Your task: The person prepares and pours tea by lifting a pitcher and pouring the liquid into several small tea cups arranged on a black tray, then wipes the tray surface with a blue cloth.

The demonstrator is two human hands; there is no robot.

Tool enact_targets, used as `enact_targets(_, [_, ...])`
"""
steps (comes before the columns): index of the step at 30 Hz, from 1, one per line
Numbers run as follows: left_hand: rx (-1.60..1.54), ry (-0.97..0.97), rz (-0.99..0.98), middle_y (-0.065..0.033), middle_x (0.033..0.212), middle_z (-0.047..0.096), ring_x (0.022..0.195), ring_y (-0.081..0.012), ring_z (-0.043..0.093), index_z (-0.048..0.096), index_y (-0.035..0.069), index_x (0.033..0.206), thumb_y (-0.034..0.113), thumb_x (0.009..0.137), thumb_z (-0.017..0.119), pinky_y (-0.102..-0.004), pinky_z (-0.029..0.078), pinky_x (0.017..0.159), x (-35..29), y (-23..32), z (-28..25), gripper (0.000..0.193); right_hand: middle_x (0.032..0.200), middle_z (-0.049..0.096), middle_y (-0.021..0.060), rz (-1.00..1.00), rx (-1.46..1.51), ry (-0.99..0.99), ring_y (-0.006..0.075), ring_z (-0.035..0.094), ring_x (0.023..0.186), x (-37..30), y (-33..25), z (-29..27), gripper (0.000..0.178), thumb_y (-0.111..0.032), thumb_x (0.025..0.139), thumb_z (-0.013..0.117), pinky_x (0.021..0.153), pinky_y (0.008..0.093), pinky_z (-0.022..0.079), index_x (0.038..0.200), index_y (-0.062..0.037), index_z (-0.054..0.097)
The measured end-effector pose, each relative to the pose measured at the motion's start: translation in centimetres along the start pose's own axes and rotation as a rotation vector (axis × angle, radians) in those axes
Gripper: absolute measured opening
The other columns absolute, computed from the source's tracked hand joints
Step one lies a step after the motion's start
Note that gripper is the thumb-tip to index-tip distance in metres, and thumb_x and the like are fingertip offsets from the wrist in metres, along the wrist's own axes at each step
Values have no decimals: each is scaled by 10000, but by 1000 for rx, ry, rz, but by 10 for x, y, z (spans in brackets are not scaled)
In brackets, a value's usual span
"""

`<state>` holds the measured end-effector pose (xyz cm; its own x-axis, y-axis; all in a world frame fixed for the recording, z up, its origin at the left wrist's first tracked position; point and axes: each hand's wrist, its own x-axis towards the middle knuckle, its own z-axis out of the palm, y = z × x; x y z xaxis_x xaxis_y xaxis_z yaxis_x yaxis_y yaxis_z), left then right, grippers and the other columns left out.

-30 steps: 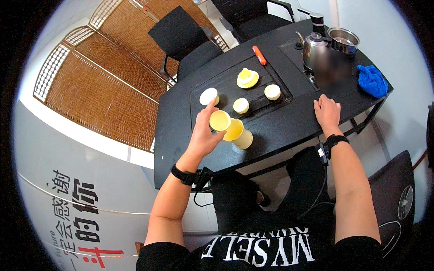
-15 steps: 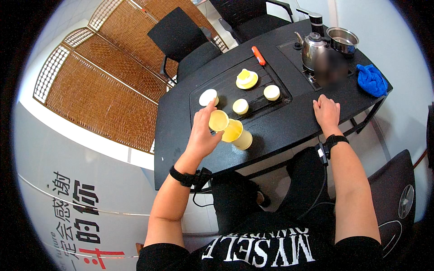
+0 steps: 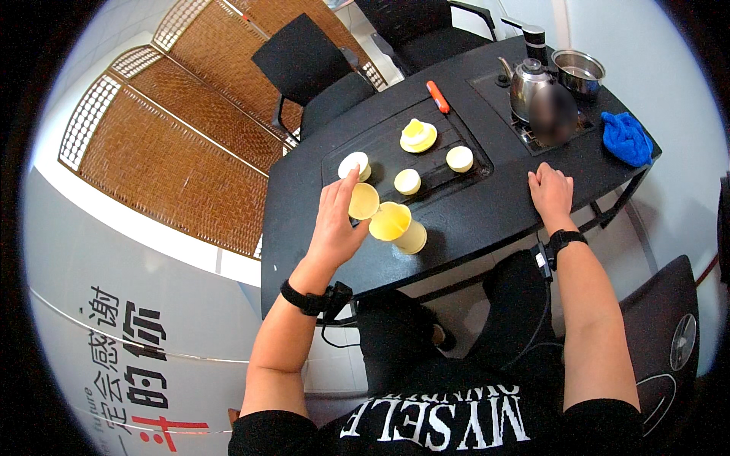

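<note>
My left hand point(image 3: 334, 224) holds a small pale yellow cup point(image 3: 364, 201) by its rim, thumb on the near side, its open mouth toward me. Just right of it stands a tall yellow container point(image 3: 411, 237) with a wide flared mouth, near the table's front edge. Beyond my fingertips is a white cup point(image 3: 355, 163), partly covered by them; I cannot tell whether they touch it. Two small pale cups, one nearer point(image 3: 407, 182) and one farther right point(image 3: 459, 159), sit on the black tea tray point(image 3: 334, 161). My right hand point(image 3: 551, 190) rests on the table edge, fingers curled, nothing visible in it.
A yellow-and-white lidded bowl point(image 3: 418, 137) and an orange-red tool point(image 3: 437, 97) lie farther back. At the right are a steel kettle point(image 3: 526, 85), a steel pot point(image 3: 579, 74) and a blue cloth point(image 3: 626, 139). Black chairs point(image 3: 304, 57) stand behind the table.
The cup in my left hand has shifted slightly left, away from the tall container's mouth. My right hand stays in place.
</note>
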<state>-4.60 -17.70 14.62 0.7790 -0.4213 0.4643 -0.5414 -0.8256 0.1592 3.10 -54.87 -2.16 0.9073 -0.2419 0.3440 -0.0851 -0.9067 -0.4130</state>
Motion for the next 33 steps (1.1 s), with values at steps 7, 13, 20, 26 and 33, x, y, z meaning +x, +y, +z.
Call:
enact_targets(7, [48, 5, 19, -180, 1260, 533, 1178, -358, 489, 355, 70, 1498, -37, 716, 718, -438, 390, 1046, 2, -2, -1, 869, 754, 638, 70, 1, -12, 9, 286, 617, 820, 0, 0, 0, 229, -282, 920, 633, 781, 440, 414, 803, -100, 559])
enact_targets(13, [122, -1, 54, -167, 1284, 529, 1189, -357, 485, 370, 76, 1491, -35, 721, 688, -451, 376, 1058, 4, 0, -2, 841, 728, 617, 63, -19, 0, 37, 284, 609, 801, -1, 1, 2, 246, -280, 921, 637, 773, 437, 410, 782, -104, 537])
enact_targets(20, [276, 6, 125, -145, 1287, 530, 1214, -330, 475, 411, 87, 1471, -51, 751, 612, -446, 373, 1045, 4, 4, -1, 760, 736, 624, 64, -27, -3, 48, 287, 613, 811, -1, 3, 4, 241, -285, 922, 634, 767, 444, 416, 793, -103, 543])
enact_targets(26, [413, -2, 285, -108, 1285, 541, 1212, -293, 485, 458, 108, 1447, -34, 775, 573, -422, 385, 1016, 3, 1, 2, 697, 747, 629, 64, -29, 3, 46, 289, 615, 817, -1, 4, 4, 241, -290, 920, 636, 768, 447, 419, 797, -102, 547])
enact_targets(33, [458, -82, 382, -100, 1300, 551, 1196, -278, 504, 486, 96, 1417, 5, 747, 617, -425, 391, 993, -4, 1, 10, 689, 751, 629, 67, -20, -9, 34, 288, 611, 809, 0, 2, 3, 247, -286, 921, 638, 769, 441, 417, 783, -104, 545])
